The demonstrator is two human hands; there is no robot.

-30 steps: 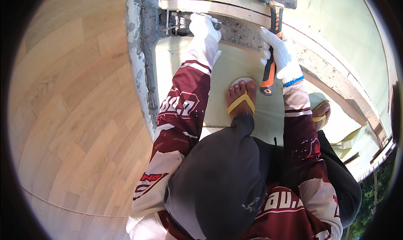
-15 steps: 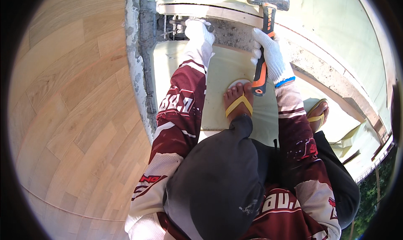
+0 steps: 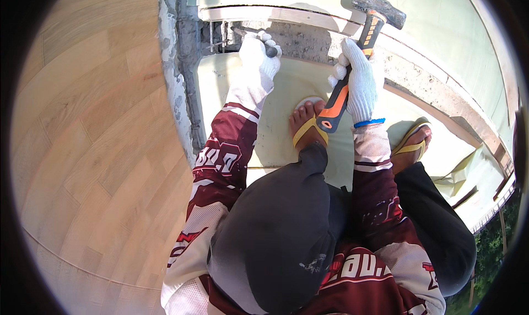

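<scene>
Gripped by the handle in right hand (image 3: 361, 81), over concrete channel (image 3: 303, 41) — 1 hammer (image 3: 371, 33), long axis slanting, head far-right, butt near-left; clenched in left hand (image 3: 258, 55) — 1 rod (image 3: 271, 52), dark end near-right.

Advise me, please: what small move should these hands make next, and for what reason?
Probably the left grip should steady the dark rod before the hammer swings: only a short, rounded end shows beyond the curled fingers, so a miss could hit them. The right grip holds the hammer by its handle, its head well apart from the rod.
</scene>
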